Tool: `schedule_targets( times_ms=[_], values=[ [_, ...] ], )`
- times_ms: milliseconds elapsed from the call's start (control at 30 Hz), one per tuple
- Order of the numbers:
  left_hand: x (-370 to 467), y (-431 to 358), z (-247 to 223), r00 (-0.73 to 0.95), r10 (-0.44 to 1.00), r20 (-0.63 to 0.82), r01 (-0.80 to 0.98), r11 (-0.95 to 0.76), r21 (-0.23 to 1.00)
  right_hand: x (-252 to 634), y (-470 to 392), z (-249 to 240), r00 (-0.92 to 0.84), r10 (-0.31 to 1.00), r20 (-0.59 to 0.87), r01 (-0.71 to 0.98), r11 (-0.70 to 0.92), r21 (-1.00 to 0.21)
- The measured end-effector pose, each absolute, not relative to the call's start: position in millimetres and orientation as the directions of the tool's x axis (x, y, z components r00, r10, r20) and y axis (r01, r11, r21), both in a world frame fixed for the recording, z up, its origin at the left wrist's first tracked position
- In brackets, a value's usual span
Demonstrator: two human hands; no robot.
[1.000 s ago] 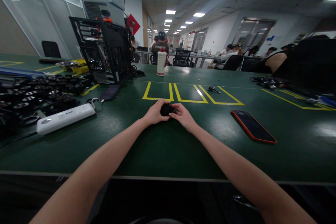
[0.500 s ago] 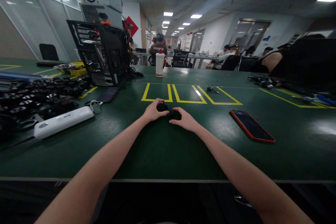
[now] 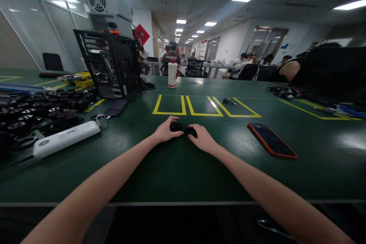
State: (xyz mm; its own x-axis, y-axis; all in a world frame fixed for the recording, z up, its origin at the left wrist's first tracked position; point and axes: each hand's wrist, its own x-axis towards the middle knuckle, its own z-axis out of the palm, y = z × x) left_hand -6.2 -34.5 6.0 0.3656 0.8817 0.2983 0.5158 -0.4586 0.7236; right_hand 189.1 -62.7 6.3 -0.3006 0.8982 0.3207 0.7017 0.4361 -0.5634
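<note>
Near the middle of the green table, my left hand is closed round a small black object, thumb below and fingers above. Just to its right, my right hand curls round another small dark object, whose shape is hard to make out against the table. A narrow gap separates the two hands. Both lie just in front of the yellow tape outlines. A small dark metal-tipped part rests in the right-hand outline.
A phone in an orange case lies at the right. At the left are a white power strip, a pile of black parts and an open computer case. A white bottle stands behind. People sit farther back.
My right hand's thumb and fingers have drawn closer together round the dark object. My left hand keeps its hold on the black object. The whole view has shifted slightly.
</note>
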Motion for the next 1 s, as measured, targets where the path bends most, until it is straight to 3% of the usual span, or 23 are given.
schedule_targets(
  times_ms=[167, 400, 567, 700, 833, 1000],
  values=[
    [-8, -101, 14, 0.467, 0.851, 0.240, 0.445, -0.461, 0.768, 200, -131, 15, -0.420, 0.859, 0.294, 0.683, 0.512, -0.521],
    [-19, -198, 26, 0.553, 0.823, 0.126, 0.448, -0.422, 0.788, 189, -218, 15, -0.535, 0.810, 0.240, 0.573, 0.557, -0.601],
    [-45, -226, 16, 0.628, 0.739, 0.244, 0.425, -0.588, 0.688, 164, -231, 8, -0.680, 0.714, 0.169, 0.470, 0.600, -0.647],
    [-71, -238, -3, 0.604, 0.764, 0.228, 0.509, -0.589, 0.627, 144, -230, 0, -0.698, 0.693, 0.178, 0.383, 0.572, -0.726],
    [-85, -252, -7, 0.580, 0.784, 0.219, 0.584, -0.589, 0.559, 122, -230, -10, -0.714, 0.664, 0.222, 0.299, 0.577, -0.760],
    [-91, -259, 9, 0.480, 0.785, 0.391, 0.643, -0.618, 0.453, 94, -225, -12, -0.619, 0.692, 0.371, 0.264, 0.628, -0.732]
  ],
)
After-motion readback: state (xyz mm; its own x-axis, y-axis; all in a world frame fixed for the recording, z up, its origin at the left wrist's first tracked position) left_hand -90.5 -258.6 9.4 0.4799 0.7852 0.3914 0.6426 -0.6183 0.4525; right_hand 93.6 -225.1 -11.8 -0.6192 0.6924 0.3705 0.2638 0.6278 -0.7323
